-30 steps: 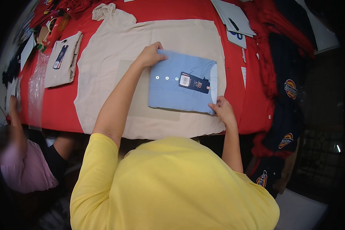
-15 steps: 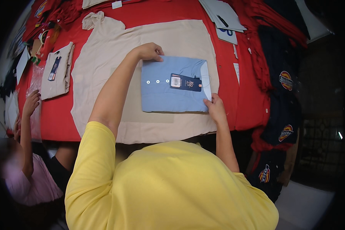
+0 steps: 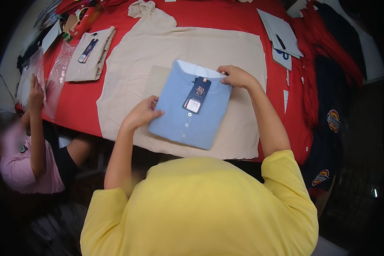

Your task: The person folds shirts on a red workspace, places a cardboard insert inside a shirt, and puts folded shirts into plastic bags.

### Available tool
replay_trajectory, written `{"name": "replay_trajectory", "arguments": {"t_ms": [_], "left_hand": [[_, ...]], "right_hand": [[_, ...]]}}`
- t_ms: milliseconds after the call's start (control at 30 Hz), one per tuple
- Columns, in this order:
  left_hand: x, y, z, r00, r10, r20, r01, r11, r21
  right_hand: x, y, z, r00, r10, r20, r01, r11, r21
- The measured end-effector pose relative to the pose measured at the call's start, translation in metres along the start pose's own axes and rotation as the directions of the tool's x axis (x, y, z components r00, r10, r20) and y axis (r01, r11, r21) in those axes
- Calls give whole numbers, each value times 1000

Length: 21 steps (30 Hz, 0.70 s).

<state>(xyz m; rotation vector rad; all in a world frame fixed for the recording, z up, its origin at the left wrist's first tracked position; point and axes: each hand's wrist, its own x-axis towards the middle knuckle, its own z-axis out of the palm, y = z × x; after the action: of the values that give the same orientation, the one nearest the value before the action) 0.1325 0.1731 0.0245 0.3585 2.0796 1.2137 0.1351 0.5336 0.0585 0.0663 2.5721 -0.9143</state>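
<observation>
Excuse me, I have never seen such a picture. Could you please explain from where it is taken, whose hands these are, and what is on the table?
There is no machine here. A wide camera worn on a person's head looks down, so straight edges bend. The two bare hands belong to that person, in the yellow shirt. The left hand holds one side of a folded blue shirt; the right hand grips it near the collar. A dark tag lies on it. Beneath is a large beige cloth on a red table covering. Farther left lies a folded beige garment. Another person sits at left.
</observation>
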Motion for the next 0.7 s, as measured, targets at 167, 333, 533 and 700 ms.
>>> {"name": "replay_trajectory", "arguments": {"t_ms": [167,333,533,700], "left_hand": [[-45,5,34,972,-55,-228,92,984,153],[-9,5,6,840,266,-473,-100,933,347],[81,8,-36,898,251,-362,-196,964,182],[101,20,-43,939,237,-249,-182,958,223]], "right_hand": [[31,-43,5,991,-8,132,54,936,-347],[27,-51,2,1000,-1,-6,-2,915,-404],[32,-88,58,893,-337,-300,192,886,-423],[54,-100,104,890,-268,-369,162,942,-292]]}}
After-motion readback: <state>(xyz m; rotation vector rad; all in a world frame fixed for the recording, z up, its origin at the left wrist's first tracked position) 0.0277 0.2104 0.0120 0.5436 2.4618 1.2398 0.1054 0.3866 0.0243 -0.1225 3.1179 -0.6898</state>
